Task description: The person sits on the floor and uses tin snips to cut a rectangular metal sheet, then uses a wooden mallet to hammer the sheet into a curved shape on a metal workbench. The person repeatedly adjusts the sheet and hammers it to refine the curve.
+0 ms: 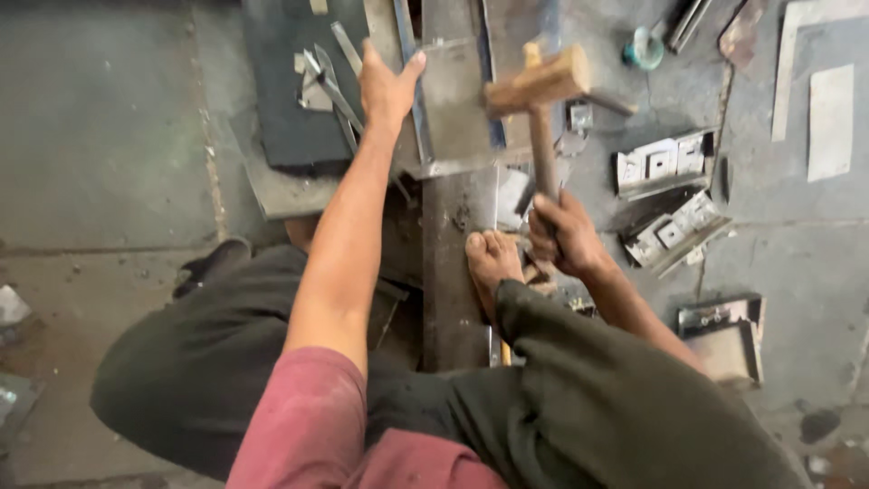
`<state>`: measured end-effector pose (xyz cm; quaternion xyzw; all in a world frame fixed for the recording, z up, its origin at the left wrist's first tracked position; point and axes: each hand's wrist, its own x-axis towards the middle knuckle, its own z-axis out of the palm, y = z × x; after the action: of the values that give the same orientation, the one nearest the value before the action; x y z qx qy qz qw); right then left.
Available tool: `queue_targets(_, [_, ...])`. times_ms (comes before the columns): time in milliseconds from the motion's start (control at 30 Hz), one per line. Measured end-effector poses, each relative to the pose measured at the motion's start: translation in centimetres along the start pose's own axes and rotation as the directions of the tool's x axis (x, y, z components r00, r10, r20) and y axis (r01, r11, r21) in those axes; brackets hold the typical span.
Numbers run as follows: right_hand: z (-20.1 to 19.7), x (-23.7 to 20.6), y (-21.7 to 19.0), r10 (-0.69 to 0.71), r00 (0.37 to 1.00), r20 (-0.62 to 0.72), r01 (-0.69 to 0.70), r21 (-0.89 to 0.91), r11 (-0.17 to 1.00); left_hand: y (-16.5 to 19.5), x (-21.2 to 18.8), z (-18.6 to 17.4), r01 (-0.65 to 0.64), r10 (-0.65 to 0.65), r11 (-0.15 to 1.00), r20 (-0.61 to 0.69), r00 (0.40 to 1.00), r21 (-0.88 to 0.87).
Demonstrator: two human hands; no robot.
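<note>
A pale wooden mallet (540, 86) is gripped by the closed right hand (563, 234); left of it, a grey folded metal sheet (453, 100) is pressed by the open-fingered left hand (387, 89).

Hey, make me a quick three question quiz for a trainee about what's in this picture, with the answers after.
1. True or false: the right hand grips the wooden mallet by its handle.
2. What does the left hand press on?
A. the metal sheet
B. a glass jar
C. a rope
3. Which body part rests on the steel bar?

Key: 1 true; 2 A; 3 a bare foot.
</note>
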<state>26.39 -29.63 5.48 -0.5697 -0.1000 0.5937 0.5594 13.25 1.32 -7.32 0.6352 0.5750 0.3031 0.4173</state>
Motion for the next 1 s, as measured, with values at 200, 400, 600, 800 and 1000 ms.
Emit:
queue_targets(200, [-1.8,-1.5,1.7,-0.079,0.994,-0.071,0.063,-0.202,0.977,-0.5,0.2,-0.1,-0.011,0.011,1.000,0.009,1.000,-0.022])
queue_targets(400, [-1.2,-2.7,4.6,-0.170,0.979,-0.116,0.164,-0.063,0.985,-0.9,-0.4,-0.1,-0.019,0.019,1.000,-0.026,0.999,0.000])
queue_targets(600, [-0.8,-2.5,6.2,-0.088,0.975,-0.204,-0.018,-0.467,0.884,-0.2,0.0,-0.7,0.006,-0.006,1.000,-0.019,1.000,0.003])
queue_targets(800, [-2.1,-2.0,8.3,-0.532,0.838,0.124,0.469,-0.663,0.583,-0.2,-0.5,-0.9,-0.058,0.056,0.997,-0.052,0.997,-0.043])
queue_targets(1000, [-1.9,-0.6,9.0,-0.239,0.956,-0.171,0.145,-0.435,0.889,-0.6,-0.3,-0.8,-0.023,0.022,1.000,-0.049,0.999,-0.008])
